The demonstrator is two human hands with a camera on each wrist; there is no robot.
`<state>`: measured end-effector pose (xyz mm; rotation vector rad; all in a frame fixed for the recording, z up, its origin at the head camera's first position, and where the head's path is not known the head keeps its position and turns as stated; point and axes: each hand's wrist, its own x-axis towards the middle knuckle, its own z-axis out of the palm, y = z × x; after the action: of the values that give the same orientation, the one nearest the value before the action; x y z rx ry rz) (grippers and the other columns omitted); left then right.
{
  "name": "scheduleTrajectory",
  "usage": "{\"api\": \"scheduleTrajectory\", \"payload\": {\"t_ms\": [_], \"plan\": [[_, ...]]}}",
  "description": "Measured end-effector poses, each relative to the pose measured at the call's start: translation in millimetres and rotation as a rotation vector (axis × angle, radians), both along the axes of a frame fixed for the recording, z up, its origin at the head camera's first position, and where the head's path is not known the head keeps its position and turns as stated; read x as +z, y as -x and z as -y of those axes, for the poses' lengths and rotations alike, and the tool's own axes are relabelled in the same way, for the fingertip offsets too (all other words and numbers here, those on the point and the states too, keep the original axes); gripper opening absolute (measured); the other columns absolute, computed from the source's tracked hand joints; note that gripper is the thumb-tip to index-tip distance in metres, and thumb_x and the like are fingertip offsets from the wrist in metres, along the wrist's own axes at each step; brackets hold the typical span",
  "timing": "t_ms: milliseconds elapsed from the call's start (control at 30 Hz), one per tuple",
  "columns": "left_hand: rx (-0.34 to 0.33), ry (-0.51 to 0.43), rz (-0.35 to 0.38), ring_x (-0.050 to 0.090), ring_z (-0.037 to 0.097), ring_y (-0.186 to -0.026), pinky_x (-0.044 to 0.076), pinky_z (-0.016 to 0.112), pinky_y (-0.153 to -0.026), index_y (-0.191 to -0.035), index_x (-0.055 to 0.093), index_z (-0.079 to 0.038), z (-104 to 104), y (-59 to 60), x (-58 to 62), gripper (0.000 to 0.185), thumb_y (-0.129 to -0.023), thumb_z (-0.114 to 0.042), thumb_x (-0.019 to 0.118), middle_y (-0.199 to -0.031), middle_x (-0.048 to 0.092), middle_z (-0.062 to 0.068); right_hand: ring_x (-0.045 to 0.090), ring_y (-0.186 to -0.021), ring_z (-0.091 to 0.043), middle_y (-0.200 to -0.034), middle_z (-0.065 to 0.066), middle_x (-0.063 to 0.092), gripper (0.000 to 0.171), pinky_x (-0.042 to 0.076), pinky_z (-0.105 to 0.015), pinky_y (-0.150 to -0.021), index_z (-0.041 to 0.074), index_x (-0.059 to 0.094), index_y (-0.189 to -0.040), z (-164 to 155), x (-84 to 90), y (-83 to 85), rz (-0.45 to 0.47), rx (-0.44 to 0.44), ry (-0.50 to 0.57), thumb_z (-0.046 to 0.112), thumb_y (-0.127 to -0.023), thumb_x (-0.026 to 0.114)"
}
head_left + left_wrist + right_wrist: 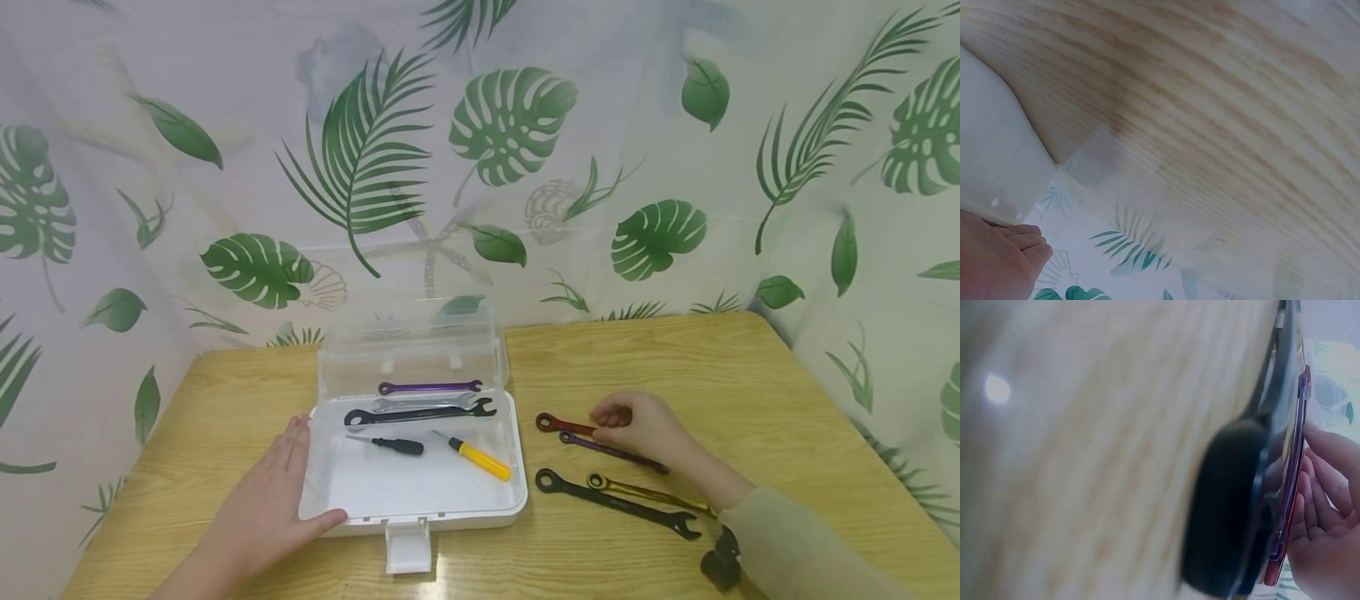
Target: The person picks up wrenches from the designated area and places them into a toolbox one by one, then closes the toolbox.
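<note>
My left hand (pixel 258 498) rests along the left side of a white toolbox (pixel 356 500), fingers straight and thumb at the front left corner. Inside lie a purple wrench (pixel 431 387), a silver wrench (pixel 420 403), a large black wrench (pixel 420 414), a black-handled screwdriver (pixel 397 446) and a yellow-handled tool (pixel 483 460). On the table to the right, my right hand (pixel 651 429) pinches a red wrench (pixel 573 426) between thumb and fingers, covering its far end. Just in front of it lies a thin purple wrench (pixel 615 451).
Nearer the front lie a gold wrench (pixel 648 491) and a black wrench (pixel 618 502). A dark object (pixel 720 562) sits by the right sleeve. The toolbox's clear lid (pixel 412 333) stands raised at the back, and its white latch (pixel 408 548) hangs down in front.
</note>
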<state>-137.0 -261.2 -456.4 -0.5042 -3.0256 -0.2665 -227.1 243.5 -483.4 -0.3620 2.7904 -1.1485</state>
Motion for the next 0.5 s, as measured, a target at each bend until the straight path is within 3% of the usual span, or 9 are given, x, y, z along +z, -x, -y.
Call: {"api": "scheduleTrajectory", "payload": {"t_ms": [500], "plan": [[-0.005,0.008,0.0,0.035,0.053,-0.154,0.038,0.064,-0.125,-0.158,0.027,0.018,-1.4,-0.8,1.7,0.123,-0.088,-0.073,0.07,-0.166,0.032,0.037,0.064,-0.074,-0.008,-0.083,-0.003,0.075,0.011,0.053,-0.02,-0.064,0.002,0.08,-0.096,3.3,3.2,-0.8,-0.034,0.072,-0.039,0.004,-0.087,0.085]]}}
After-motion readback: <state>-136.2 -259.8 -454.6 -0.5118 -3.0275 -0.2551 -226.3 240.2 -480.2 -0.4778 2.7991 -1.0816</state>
